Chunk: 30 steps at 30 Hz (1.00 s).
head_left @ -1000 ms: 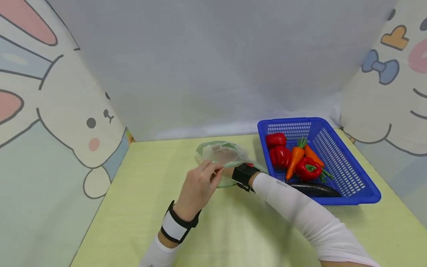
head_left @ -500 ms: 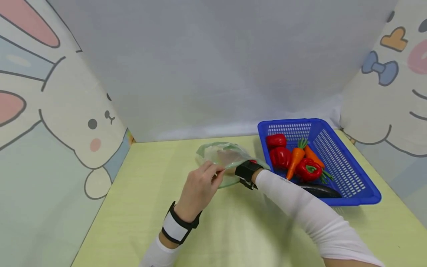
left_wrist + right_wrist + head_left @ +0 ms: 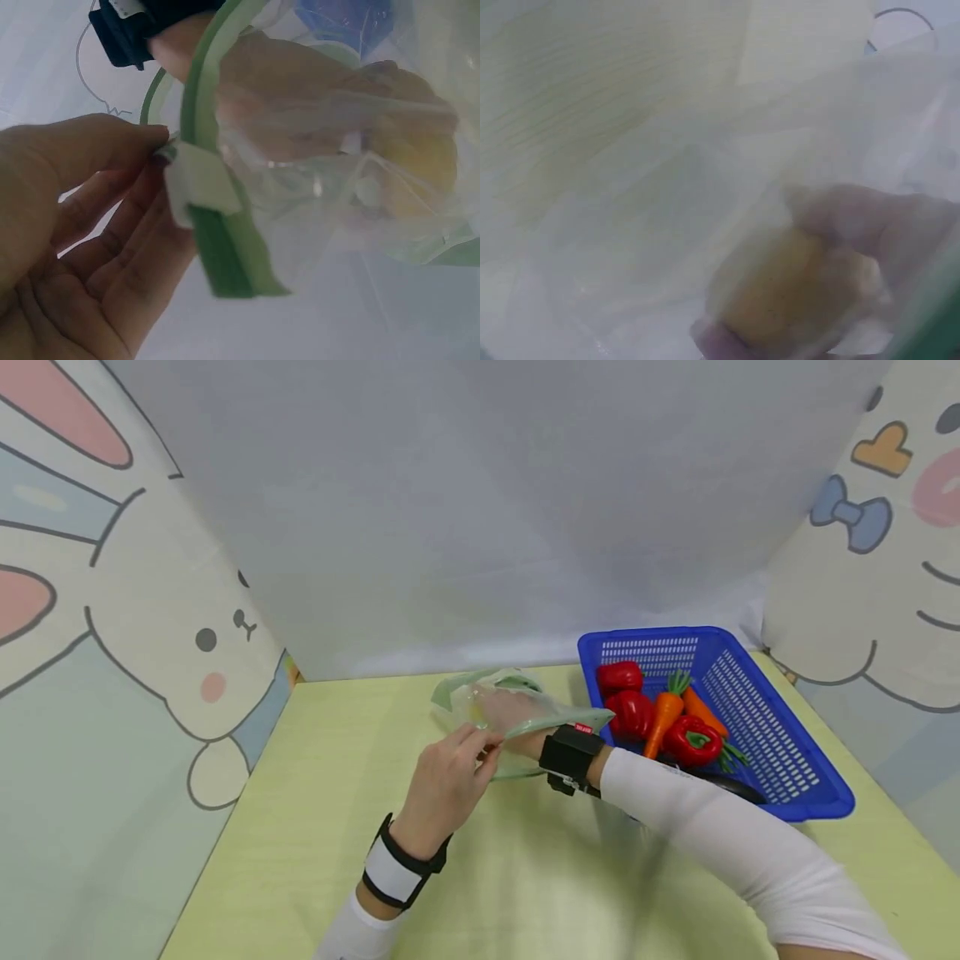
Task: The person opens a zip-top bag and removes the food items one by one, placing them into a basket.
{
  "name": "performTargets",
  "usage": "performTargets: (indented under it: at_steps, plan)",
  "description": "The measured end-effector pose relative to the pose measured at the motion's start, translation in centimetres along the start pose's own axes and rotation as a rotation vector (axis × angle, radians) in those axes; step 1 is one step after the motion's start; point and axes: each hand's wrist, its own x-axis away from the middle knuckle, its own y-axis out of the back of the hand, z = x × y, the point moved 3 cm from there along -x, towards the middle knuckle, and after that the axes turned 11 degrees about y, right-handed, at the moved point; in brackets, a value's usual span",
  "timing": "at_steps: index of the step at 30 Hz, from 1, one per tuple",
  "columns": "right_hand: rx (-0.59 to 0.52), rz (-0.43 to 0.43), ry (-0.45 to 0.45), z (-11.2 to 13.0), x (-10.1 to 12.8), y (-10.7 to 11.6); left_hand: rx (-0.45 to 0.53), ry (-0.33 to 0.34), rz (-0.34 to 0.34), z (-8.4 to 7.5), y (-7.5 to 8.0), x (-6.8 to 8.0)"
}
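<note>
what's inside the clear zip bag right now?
The right hand is inside the zip bag, fingers around a yellowish rounded item. The plastic blurs it; what it is cannot be told.

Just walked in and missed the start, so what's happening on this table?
A person's left hand pinches the green rim of a clear plastic bag and holds it open. The right hand is inside the bag with a yellowish item. A blue basket of toy peppers and carrots sits to the right.

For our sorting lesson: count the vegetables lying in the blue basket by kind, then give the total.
Red peppers: 3
Carrots: 2
Dark eggplant: 1, partly hidden behind the sleeve
Total in the blue basket: 6
</note>
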Motion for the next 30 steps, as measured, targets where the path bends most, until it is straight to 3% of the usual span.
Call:
performTargets:
  at_steps: [5,12,20,25,30]
  plan:
    - [0.012,-0.026,0.0,0.4,1.4,0.2,-0.037,0.048,0.026,0.3,-0.2,0.1]
    - [0.116,-0.169,0.227,2.1,6.7,0.9,-0.046,0.089,0.02,0.9,-0.4,0.0]
    - [0.061,0.003,0.21,4.1,10.8,2.3,-0.054,0.128,0.047,1.4,-0.3,-0.1]
    - [-0.065,0.071,0.215,4.4,12.8,3.6,-0.07,0.14,0.057,1.7,-0.4,-0.1]
    - [-0.203,0.12,0.174,3.3,14.7,6.0,-0.071,0.144,0.083,2.0,-0.8,-0.1]
